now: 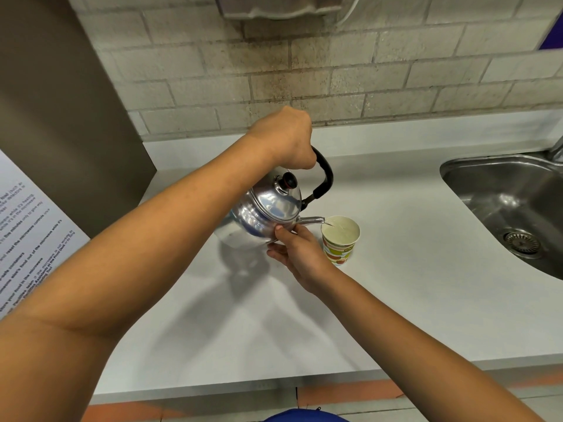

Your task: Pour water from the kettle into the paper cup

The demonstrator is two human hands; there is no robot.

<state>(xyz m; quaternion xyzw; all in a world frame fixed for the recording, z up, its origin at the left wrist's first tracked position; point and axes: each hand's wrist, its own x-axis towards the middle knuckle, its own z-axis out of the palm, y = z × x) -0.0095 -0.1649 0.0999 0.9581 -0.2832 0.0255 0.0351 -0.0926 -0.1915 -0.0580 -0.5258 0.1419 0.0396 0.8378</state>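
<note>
Already mid-pour: the left hand [288, 138] clenches the handle of the tilted kettle [265, 213], right hand [300, 255] fingers steadying its underside; water enters the paper cup [340, 240] standing just right on the surface [396, 300], seemingly part-filled

Two bare forearms — no sleeves, no rings or watch visible.

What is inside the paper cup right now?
A thin stream from the kettle spout lands inside the paper cup. Its pale inner wall shows; the water level is too unclear to judge.
</note>
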